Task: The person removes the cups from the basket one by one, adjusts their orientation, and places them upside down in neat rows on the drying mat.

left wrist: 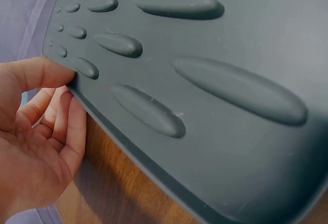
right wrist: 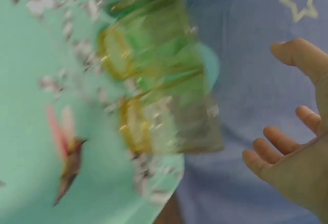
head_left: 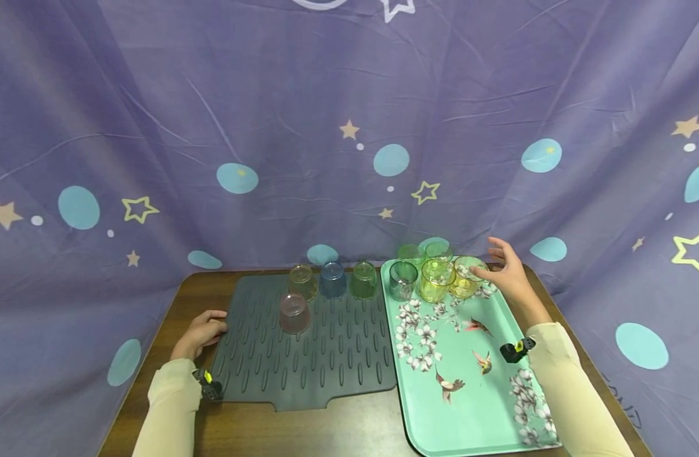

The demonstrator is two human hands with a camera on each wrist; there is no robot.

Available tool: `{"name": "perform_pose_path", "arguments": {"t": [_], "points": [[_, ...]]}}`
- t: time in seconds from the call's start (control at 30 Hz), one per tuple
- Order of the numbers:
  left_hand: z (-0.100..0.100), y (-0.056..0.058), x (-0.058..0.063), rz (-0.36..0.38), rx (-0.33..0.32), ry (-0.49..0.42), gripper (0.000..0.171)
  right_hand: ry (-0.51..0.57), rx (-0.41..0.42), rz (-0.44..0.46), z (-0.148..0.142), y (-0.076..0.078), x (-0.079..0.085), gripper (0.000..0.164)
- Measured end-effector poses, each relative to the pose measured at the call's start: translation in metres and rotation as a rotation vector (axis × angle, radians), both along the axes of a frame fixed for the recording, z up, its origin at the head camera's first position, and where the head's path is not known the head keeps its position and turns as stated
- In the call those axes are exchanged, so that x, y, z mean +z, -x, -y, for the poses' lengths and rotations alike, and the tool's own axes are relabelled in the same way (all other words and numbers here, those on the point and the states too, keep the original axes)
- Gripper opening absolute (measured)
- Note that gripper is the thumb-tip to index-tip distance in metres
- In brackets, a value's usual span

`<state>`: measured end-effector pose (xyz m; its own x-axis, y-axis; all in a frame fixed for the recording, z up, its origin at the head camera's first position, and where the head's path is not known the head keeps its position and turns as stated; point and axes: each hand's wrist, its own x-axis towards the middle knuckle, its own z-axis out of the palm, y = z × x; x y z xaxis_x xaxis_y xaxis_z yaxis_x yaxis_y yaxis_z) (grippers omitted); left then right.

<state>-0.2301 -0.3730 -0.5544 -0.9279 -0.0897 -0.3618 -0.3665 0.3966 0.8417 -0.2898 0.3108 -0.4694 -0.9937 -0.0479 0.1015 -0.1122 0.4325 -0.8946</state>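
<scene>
My left hand (head_left: pixel 205 330) is at the left edge of a dark grey drying mat (head_left: pixel 349 355). In the left wrist view the thumb lies on the mat's rim, with curled fingers just below it, pinching the edge. My right hand (head_left: pixel 506 276) is spread, holding nothing, by the right-hand yellow glass (head_left: pixel 465 285) at the back of a mint-green tray (head_left: pixel 440 419). Beside that glass stand another yellow glass (head_left: pixel 435 289) and a dark green glass (head_left: pixel 402 289). Green glasses (head_left: pixel 439 251) show behind them. The right wrist view is blurred over the glasses.
Upside down on the mat stand an amber glass (head_left: pixel 302 284), a blue glass (head_left: pixel 332 281) and a green glass (head_left: pixel 363 281), with a pink glass (head_left: pixel 294 314) in front. A purple curtain (head_left: pixel 303 222) hangs behind the wooden table (head_left: pixel 326 431).
</scene>
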Motion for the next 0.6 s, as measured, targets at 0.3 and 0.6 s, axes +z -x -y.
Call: {"name": "perform_pose_path", "arguments": {"t": [0.3,0.6], "points": [[-0.004,0.000,0.005,0.038,0.031,0.056,0.053,0.081,-0.012,0.119,-0.018,0.006,-0.044,0.101],[-0.004,0.000,0.004,0.037,0.031,0.043,0.051,0.117,0.012,0.203,-0.026,0.008,-0.081,0.105]]}}
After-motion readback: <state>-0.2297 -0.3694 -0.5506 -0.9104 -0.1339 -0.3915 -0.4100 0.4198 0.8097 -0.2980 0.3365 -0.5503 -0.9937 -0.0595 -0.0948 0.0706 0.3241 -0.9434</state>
